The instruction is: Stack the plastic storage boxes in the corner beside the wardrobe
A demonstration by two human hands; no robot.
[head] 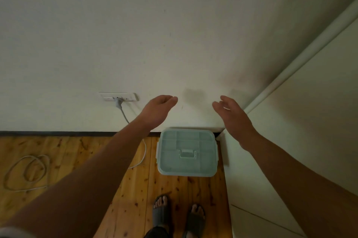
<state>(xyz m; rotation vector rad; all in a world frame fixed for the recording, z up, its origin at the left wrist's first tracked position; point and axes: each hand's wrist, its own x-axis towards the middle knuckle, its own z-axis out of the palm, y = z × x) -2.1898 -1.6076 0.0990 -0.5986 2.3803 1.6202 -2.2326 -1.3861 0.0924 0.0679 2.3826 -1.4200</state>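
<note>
From the head camera, looking down, the storage box (187,152) sits on the floor in the corner, its far edge against the foot of the wall (135,44) and its right side just beside the wardrobe (310,121). Only its top shows: a pale green, slightly see-through plastic lid, nearly square with rounded corners, moulded into shallow rectangular panels. A flat folding handle (187,154) lies near its middle, and small whitish clips sit on its left and right edges. Whether another box sits beneath it cannot be told from above. Both arms reach forward over it. The left hand (158,110) and the right hand (233,115) hang above the box in front of the wall, well apart, palms turned toward each other. The fingers of both are loosely extended with a slight curve, and they hold nothing. The floor (77,160) is of warm, knotty wooden planks with a glossy finish, and a dark skirting strip (58,133) runs along the base of the matt, off-white wall. The wardrobe is smooth and cream-coloured with a raised edge moulding. A white socket plate (120,97) on the wall holds a grey plug, and its pale cable (27,171) trails down to loose coils on the planks at left. Two feet in dark open-toed slippers (160,210) stand near the box.
</note>
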